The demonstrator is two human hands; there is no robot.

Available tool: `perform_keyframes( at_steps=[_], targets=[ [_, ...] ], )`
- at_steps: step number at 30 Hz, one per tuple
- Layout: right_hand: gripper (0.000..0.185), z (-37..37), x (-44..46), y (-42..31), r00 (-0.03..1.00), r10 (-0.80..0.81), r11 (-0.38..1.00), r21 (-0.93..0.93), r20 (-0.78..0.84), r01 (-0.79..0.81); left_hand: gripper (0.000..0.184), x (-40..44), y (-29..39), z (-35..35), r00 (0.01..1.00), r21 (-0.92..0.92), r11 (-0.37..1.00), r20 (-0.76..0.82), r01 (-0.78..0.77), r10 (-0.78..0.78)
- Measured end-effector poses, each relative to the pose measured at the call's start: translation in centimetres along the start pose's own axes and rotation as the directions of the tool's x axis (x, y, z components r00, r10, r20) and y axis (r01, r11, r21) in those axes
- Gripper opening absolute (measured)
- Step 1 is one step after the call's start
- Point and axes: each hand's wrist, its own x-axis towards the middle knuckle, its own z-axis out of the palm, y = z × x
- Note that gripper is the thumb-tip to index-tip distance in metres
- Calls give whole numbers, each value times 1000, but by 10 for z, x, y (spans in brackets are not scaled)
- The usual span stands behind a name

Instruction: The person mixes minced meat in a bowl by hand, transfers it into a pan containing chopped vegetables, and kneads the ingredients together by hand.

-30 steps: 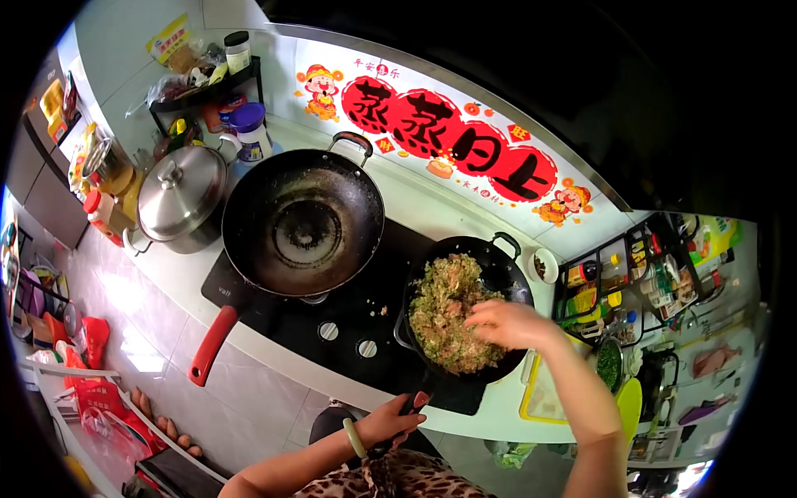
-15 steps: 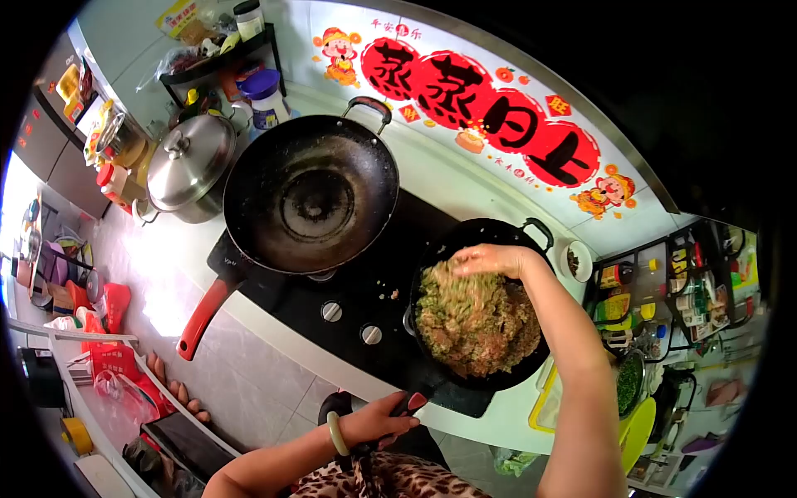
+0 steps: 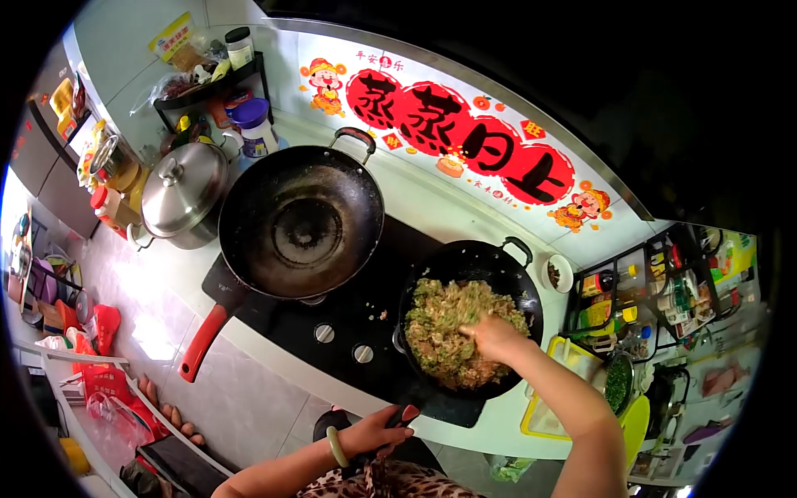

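A smaller black wok stands on the right side of the stove, holding a heap of minced meat mixture flecked with green. My right hand is pushed into the heap from the right; its fingers are mostly buried, so their shape is hidden. At the front of the counter, my left hand is closed round the black-and-red wok handle. A bracelet circles the left wrist.
A large empty wok with a red handle sits on the left burner. Beyond it stands a lidded steel pot. To the right are a small white bowl, a yellow-rimmed tray, a bowl of chopped greens and a bottle rack.
My right hand has gone from the far side of the heap, above it, down into its right part. My left hand still grips the handle. The whole view has shifted slightly.
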Motion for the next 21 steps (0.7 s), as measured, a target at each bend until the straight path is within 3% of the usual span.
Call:
perform_keyframes(
  at_steps=[1,3,6,7,8,10,12,13,14,16,18,19,20,21],
  targets=[
    [45,2,21,3,1000,-9,1000,0,2,9,26,-1,1,1,999,-21,999,-5,-33,33],
    [43,1,48,8,995,-42,968,-241,95,64,26,0,2,0,999,21,999,-20,-29,29],
    [38,-6,50,7,986,-59,947,-302,155,104,26,4,-3,-1,999,73,996,-17,-44,45],
    [42,-4,44,9,998,-37,999,-36,41,38,27,4,-3,-3,998,83,995,-7,-62,63],
    [42,-10,35,17,999,-31,999,-42,30,32,27,5,-2,-4,997,90,993,-1,-72,72],
    [48,-37,-3,23,936,-351,921,187,26,341,27,4,0,-3,998,75,995,2,-63,63],
    [48,-64,-17,33,916,-398,912,90,-48,401,27,4,4,-2,999,67,997,6,-48,47],
    [44,-79,-15,33,940,-335,924,174,-63,341,27,2,4,-1,1000,53,998,2,-16,16],
    [40,-87,-5,37,912,-361,919,94,-194,383,27,1,4,-1,1000,42,999,-7,-16,16],
    [37,-97,43,48,905,-381,870,257,-189,420,27,1,5,-1,1000,42,999,5,2,-2],
    [40,-96,90,43,964,-260,867,427,-50,256,28,2,-1,-2,1000,37,999,-7,-13,14],
    [48,-92,111,37,950,-302,812,542,77,215,29,2,-3,-2,1000,47,998,2,-31,31],
    [51,-78,124,30,958,-284,888,366,-44,280,29,0,-2,-2,1000,35,999,-13,-14,15],
    [52,-76,134,17,905,-420,861,346,72,372,29,-3,5,0,1000,38,999,-25,11,-10]
  ],
)
